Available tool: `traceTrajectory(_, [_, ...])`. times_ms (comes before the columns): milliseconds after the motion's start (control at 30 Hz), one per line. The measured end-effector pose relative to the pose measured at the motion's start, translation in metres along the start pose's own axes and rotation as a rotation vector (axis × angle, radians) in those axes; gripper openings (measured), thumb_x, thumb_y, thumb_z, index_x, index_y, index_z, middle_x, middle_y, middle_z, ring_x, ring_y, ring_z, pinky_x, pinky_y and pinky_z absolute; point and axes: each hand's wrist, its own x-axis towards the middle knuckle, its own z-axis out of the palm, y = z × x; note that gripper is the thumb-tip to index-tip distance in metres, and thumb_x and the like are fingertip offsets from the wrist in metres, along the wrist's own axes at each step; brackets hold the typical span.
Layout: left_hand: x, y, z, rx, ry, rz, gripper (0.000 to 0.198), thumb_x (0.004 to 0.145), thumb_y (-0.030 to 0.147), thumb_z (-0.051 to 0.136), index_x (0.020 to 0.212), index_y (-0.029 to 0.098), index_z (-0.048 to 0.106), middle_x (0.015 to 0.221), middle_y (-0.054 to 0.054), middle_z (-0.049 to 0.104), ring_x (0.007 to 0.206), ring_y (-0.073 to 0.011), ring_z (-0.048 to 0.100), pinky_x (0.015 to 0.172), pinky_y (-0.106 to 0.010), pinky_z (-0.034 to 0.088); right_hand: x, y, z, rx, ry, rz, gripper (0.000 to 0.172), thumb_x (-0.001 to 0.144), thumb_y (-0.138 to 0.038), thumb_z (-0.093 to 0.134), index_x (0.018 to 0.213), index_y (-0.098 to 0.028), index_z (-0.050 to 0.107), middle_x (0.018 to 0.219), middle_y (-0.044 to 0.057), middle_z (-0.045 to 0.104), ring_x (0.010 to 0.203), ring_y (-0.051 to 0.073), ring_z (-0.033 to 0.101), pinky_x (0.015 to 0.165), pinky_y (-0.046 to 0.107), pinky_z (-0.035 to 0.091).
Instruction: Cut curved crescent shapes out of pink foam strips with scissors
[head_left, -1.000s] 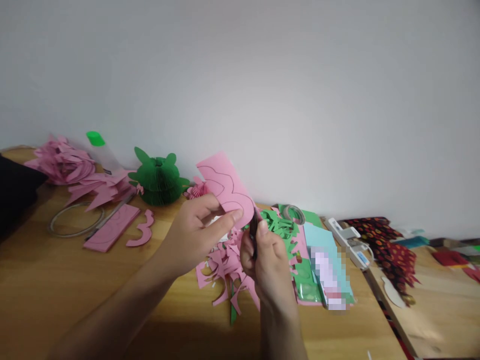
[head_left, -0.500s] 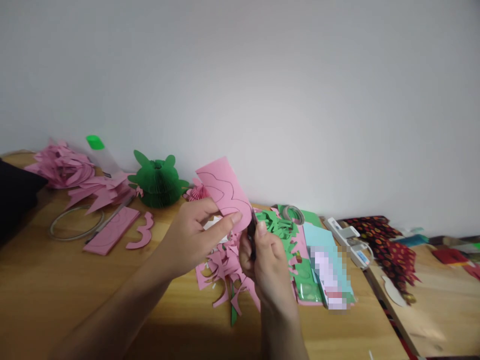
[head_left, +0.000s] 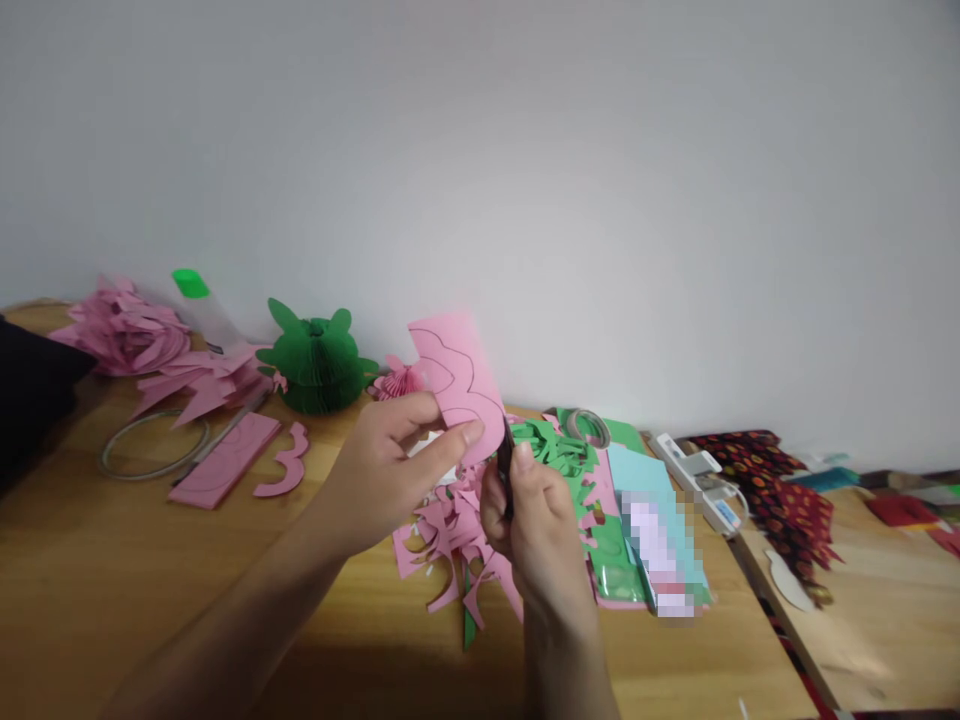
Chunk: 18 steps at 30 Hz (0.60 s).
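Observation:
My left hand [head_left: 390,475] pinches a pink paper piece [head_left: 456,380] with curved pencil lines, holding it upright above the wooden table [head_left: 150,600]. My right hand [head_left: 536,530] is closed round the dark handles of scissors [head_left: 507,470], whose blades meet the paper's lower right edge. Below both hands lies a heap of pink paper scraps [head_left: 450,545] with some green scraps [head_left: 555,450] beside it.
A green honeycomb paper ball [head_left: 315,365], a pink paper flower [head_left: 124,330], a bottle with a green cap [head_left: 199,300], a wire ring [head_left: 154,445] and pink cut-outs [head_left: 225,460] lie at the left. Tape roll [head_left: 589,425], coloured sheets [head_left: 645,520], a white power strip [head_left: 697,480] and patterned cloth [head_left: 780,500] lie right.
The pink paper has turned slightly, its top swinging to the right and more upright, while the scissors stay at its lower edge. Both hands remain almost in place.

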Motion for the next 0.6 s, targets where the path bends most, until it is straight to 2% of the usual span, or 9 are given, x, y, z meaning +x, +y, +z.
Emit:
traceTrajectory(367, [0.0011, 0.0020, -0.0032, 0.045, -0.063, -0.002, 0.019, 0.077, 0.028, 0.054, 0.061, 0.018, 0.058, 0.061, 0.000, 0.063, 0.059, -0.0150, 0.059, 0.054, -0.025, 0.047, -0.0001, -0.0044, 0.0029, -0.015, -0.004, 0.037, 0.053, 0.089, -0.060, 0.046, 0.056, -0.019, 0.044, 0.044, -0.009, 0.030, 0.038, 0.005, 0.014, 0.036, 0.021, 0.017])
traceTrajectory(600, [0.0010, -0.0022, 0.0001, -0.072, -0.059, 0.002, 0.017, 0.080, 0.026, 0.055, 0.066, 0.018, 0.062, 0.064, 0.000, 0.063, 0.064, -0.0148, 0.060, 0.060, -0.025, 0.049, 0.0013, -0.0025, -0.0001, -0.016, -0.012, 0.019, 0.053, 0.092, -0.058, 0.042, 0.056, -0.019, 0.044, 0.044, -0.008, 0.031, 0.039, 0.006, 0.015, 0.036, 0.021, 0.018])
